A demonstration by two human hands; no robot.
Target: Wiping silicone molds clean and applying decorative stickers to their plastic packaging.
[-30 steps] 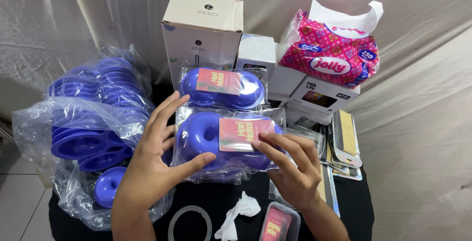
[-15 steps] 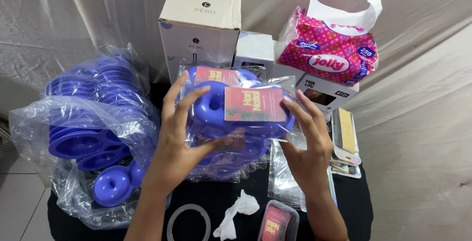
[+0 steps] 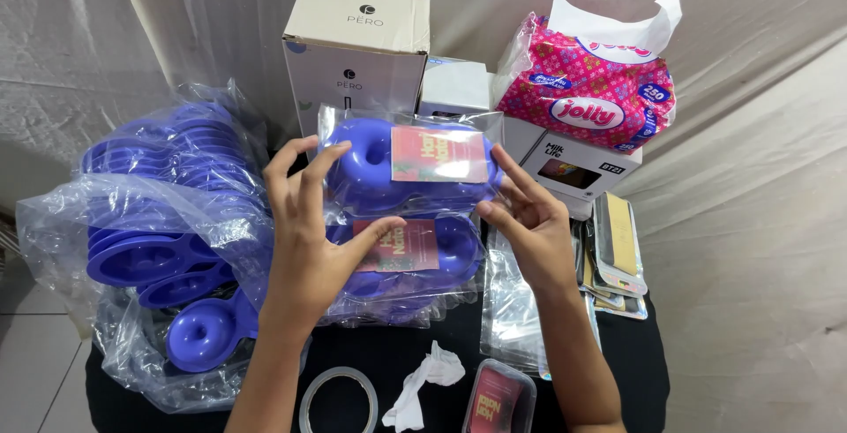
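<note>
Head view: both hands (image 3: 304, 239) hold bagged purple tray (image 3: 388, 168) (labelled).

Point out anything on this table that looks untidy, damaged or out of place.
Only small things: a crumpled white tissue lies loose on the black table beside a tape roll. The packaged blue item between both hands looks intact.

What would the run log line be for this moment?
left hand: holds bagged purple item | right hand: on its right end | below: stack of same | left: bag

Blue-violet packed item (image 3: 371, 168), pink patterned tissue pack (image 3: 587, 93).
</note>
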